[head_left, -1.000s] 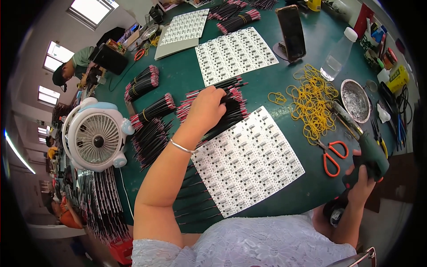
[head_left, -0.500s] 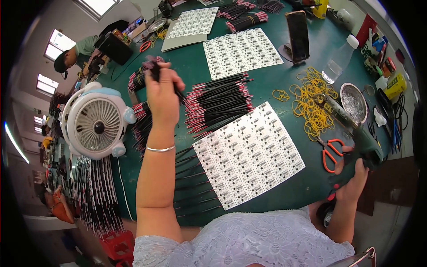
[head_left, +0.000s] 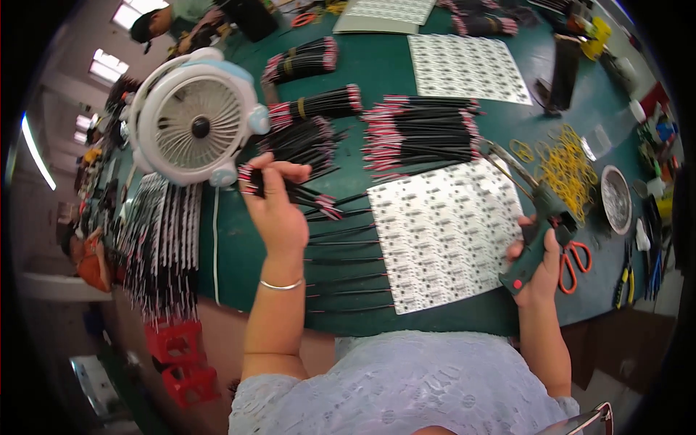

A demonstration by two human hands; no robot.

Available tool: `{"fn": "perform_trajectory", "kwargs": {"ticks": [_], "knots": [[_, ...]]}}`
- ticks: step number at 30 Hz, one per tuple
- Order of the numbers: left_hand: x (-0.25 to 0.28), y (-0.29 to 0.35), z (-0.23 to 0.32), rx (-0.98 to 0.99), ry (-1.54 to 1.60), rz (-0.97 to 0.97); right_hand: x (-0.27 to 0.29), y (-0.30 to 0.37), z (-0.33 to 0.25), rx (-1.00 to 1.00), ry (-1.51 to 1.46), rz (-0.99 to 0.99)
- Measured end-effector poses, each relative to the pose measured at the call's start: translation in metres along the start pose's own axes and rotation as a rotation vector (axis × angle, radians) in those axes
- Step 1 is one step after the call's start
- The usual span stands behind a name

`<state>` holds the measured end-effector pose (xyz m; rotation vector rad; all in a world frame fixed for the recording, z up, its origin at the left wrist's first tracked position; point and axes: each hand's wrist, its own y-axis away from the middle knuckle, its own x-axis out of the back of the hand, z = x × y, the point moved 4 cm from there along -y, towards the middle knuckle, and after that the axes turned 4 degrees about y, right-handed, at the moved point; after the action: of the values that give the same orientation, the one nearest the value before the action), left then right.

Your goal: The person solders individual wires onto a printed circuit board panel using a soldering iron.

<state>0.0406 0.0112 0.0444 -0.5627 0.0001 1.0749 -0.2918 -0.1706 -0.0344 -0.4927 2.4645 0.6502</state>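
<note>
My left hand (head_left: 281, 214) is closed round a bunch of short black wires (head_left: 317, 199) with red and white ends, left of the white circuit board panel (head_left: 446, 243). Along the panel's left edge stick out several black wires (head_left: 351, 276), spaced apart. In my right hand (head_left: 540, 270) is a green soldering gun (head_left: 553, 206), its long metal tip angled up and left over the panel's upper right corner. Just beyond the panel lies a wide pile of black wires (head_left: 428, 134) with red and white ends.
A white fan (head_left: 201, 127) stands at the left. Tied wire bundles (head_left: 304, 59) lie beyond my left hand. Yellow rubber bands (head_left: 565, 170), a metal dish (head_left: 615, 199) and orange-handled scissors (head_left: 573, 267) are at the right. Another panel (head_left: 467, 69) and a phone (head_left: 563, 76) lie farther back.
My left hand has come back from the bundles with the wires, down beside the panel. My right hand has brought the soldering gun leftward to the panel. The whole view has shifted.
</note>
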Motion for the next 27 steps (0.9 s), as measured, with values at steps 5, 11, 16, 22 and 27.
{"fn": "perform_trajectory", "kwargs": {"ticks": [5,11,16,22,27], "knots": [[0.011,0.005,-0.006,-0.029,-0.022,0.02,0.005,0.005,0.002,0.039,0.034,0.044],[0.013,0.008,-0.009,0.072,0.178,0.007,0.003,0.014,0.001,0.04,0.018,0.039],[0.013,0.007,-0.016,0.125,0.177,-0.005,0.004,0.016,-0.003,0.07,0.056,0.069],[0.006,-0.022,0.024,-0.061,0.004,-0.035,0.004,0.003,0.002,0.013,0.107,0.12],[-0.031,-0.032,0.042,-0.297,-0.632,-0.413,0.004,-0.01,-0.026,0.134,0.179,0.022]]}}
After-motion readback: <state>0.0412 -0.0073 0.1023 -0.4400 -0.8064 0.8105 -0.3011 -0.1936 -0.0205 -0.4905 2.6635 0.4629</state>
